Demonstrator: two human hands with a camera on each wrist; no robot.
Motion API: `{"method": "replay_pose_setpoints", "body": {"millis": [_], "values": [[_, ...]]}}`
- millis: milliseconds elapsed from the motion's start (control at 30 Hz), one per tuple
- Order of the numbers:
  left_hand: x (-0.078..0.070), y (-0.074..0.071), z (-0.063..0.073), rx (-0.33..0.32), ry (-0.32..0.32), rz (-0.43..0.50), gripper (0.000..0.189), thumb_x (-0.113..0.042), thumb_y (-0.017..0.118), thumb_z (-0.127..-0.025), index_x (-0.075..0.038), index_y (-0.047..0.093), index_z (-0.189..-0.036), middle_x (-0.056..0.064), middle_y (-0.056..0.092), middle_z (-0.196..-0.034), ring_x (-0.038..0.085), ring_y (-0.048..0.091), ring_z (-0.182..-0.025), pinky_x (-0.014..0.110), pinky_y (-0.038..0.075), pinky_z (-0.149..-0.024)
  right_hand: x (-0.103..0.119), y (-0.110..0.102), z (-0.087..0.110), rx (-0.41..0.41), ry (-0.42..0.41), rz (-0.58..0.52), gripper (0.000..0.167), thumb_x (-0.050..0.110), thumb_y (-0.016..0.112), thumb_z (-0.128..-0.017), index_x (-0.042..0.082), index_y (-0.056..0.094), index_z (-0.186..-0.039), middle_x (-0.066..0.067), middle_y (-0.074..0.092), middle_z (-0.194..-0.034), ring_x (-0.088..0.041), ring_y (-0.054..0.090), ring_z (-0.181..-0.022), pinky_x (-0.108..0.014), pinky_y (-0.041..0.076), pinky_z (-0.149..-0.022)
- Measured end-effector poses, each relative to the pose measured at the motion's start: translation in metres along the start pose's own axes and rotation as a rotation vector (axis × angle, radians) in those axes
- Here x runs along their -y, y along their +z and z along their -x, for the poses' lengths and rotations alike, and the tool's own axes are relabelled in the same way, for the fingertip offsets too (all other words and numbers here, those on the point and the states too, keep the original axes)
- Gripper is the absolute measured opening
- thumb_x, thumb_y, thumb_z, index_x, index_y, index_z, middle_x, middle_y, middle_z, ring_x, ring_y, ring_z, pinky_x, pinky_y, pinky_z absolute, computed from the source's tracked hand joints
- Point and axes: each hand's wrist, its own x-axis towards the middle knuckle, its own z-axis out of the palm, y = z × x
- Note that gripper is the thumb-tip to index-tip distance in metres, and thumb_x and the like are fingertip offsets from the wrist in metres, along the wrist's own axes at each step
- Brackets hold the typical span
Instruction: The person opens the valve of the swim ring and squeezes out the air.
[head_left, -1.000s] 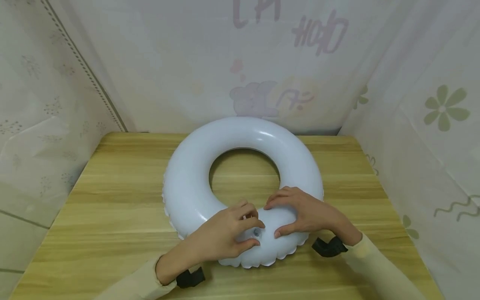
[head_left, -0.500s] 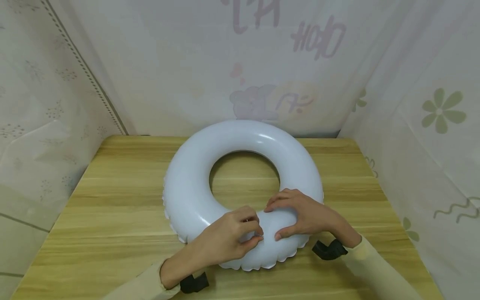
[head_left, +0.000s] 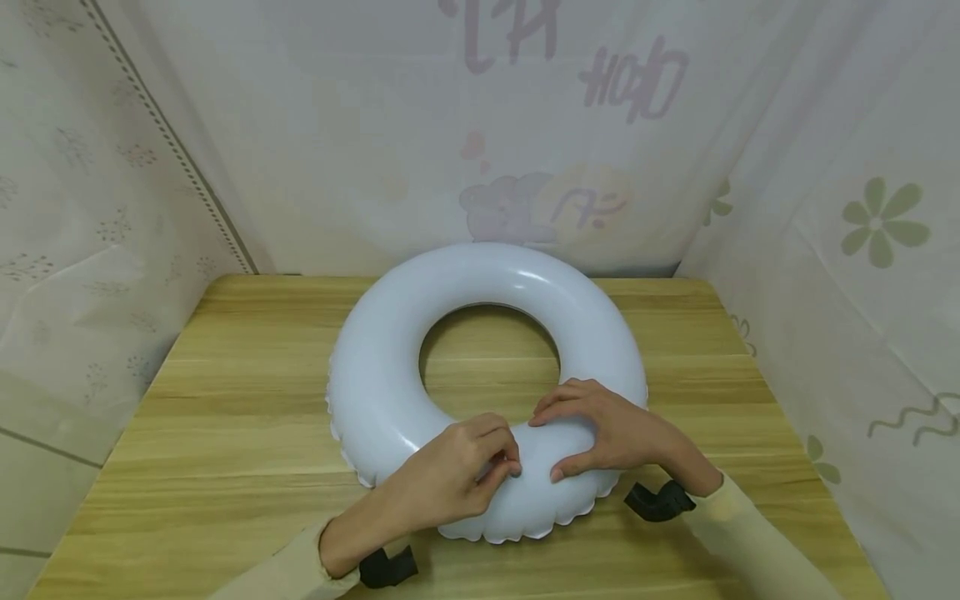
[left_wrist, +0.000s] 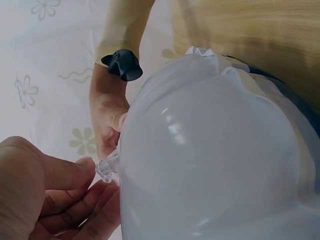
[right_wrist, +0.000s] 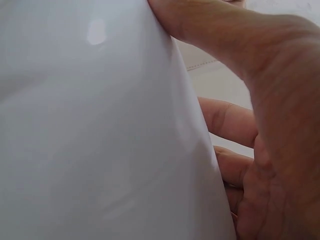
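Observation:
A white inflatable swim ring [head_left: 375,350] lies on the table, puffed out, with a wavy seam along its outer edge. At its near side, my left hand [head_left: 457,471] pinches the clear plastic air valve [left_wrist: 106,167] between thumb and fingers. The valve stands up from the ring in the left wrist view; in the head view the fingers cover it. Just to the right, my right hand [head_left: 611,425] grips the ring's tube, thumb on the near side and fingers bent over the inner side. The right wrist view shows this thumb [right_wrist: 200,20] against the white surface.
The wood-grain table [head_left: 247,375] ends at a printed curtain [head_left: 337,150] behind the ring. More patterned sheets hang at left and right. A black strap piece [head_left: 387,567] sits at the left wrist and another black strap piece [head_left: 660,500] at the right.
My left thumb and fingers, apart around the valve a second ago, have come together on it and now hide it in the head view. The right hand keeps its grip.

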Motion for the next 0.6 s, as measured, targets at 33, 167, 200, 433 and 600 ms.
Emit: {"method": "replay_pose_setpoints", "body": {"millis": [33,167,200,433,600], "values": [[0.0002,-0.0001,0.0003,0.004,-0.010,0.006,0.011,-0.003,0.074,-0.092,-0.011,0.066,-0.089,-0.004,0.063,-0.087,0.000,0.053,-0.075,0.004,0.045,-0.067,-0.0003,0.0002,0.0001,-0.002,-0.001,-0.001,0.054,0.057,0.083,-0.080,0.031,0.071,-0.126,0.013,0.067,-0.125,-0.009,0.057,-0.118,-0.038,0.046,-0.100],[0.0006,-0.0004,0.0003,0.016,-0.042,0.024,0.011,-0.002,0.072,-0.092,-0.010,0.066,-0.090,-0.004,0.064,-0.088,0.000,0.056,-0.077,0.006,0.048,-0.069,-0.0016,0.0008,0.0007,-0.006,-0.002,-0.011,0.053,0.056,0.083,-0.080,0.032,0.071,-0.126,0.013,0.067,-0.125,-0.009,0.057,-0.119,-0.038,0.046,-0.099],[0.0008,-0.0004,0.0001,0.019,-0.052,0.030,0.010,-0.003,0.072,-0.092,-0.010,0.066,-0.091,-0.004,0.065,-0.089,0.000,0.056,-0.078,0.007,0.049,-0.069,-0.0017,0.0009,0.0009,-0.007,-0.002,-0.013,0.053,0.056,0.083,-0.080,0.032,0.070,-0.126,0.013,0.067,-0.125,-0.009,0.057,-0.119,-0.039,0.046,-0.100],[0.0043,-0.0011,-0.0010,0.013,-0.147,0.182,0.007,-0.005,0.069,-0.096,-0.010,0.065,-0.092,-0.003,0.069,-0.087,-0.002,0.062,-0.078,0.011,0.053,-0.067,-0.0013,0.0007,0.0015,-0.005,0.016,-0.023,0.054,0.056,0.084,-0.079,0.033,0.071,-0.126,0.015,0.067,-0.125,-0.009,0.056,-0.119,-0.039,0.045,-0.101],[0.0093,-0.0044,-0.0042,0.015,-0.264,0.293,0.007,-0.005,0.066,-0.098,-0.009,0.067,-0.092,0.001,0.073,-0.082,-0.002,0.064,-0.074,0.016,0.056,-0.064,-0.0013,0.0012,0.0013,0.003,0.036,-0.032,0.056,0.057,0.085,-0.076,0.034,0.071,-0.126,0.016,0.066,-0.125,-0.007,0.055,-0.120,-0.037,0.045,-0.102]]}}
